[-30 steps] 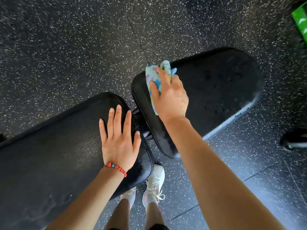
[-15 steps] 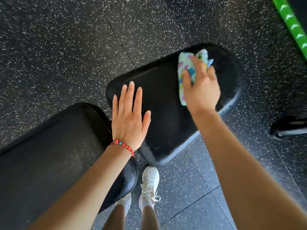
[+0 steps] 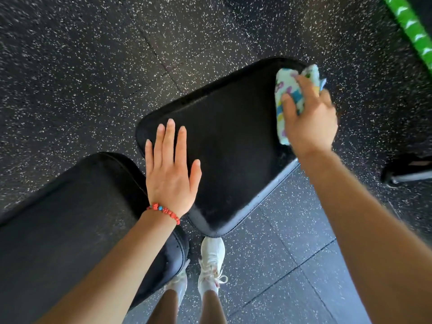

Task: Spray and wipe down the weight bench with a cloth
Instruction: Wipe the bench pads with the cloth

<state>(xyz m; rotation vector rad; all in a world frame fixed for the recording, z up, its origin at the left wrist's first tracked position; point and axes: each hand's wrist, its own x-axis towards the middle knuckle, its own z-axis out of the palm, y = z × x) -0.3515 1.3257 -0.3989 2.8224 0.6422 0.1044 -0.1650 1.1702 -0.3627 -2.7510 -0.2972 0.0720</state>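
Note:
The weight bench has two black pads: a seat pad (image 3: 229,146) in the middle and a longer back pad (image 3: 65,225) at the lower left. My right hand (image 3: 308,118) presses a folded, brightly patterned cloth (image 3: 286,90) onto the far right end of the seat pad, fingers spread over the cloth. My left hand (image 3: 170,169), with a red bead bracelet at the wrist, lies flat with straight fingers on the near left corner of the seat pad. No spray bottle is in view.
Black speckled rubber floor (image 3: 93,66) surrounds the bench. My white shoes (image 3: 210,260) stand just below the seat pad. A green striped bar (image 3: 411,26) crosses the top right corner. A dark equipment foot (image 3: 406,169) sits at the right edge.
My right hand has swept the cloth along the seat pad from its near left end to its far right end. My left hand moved from the back pad onto the seat pad.

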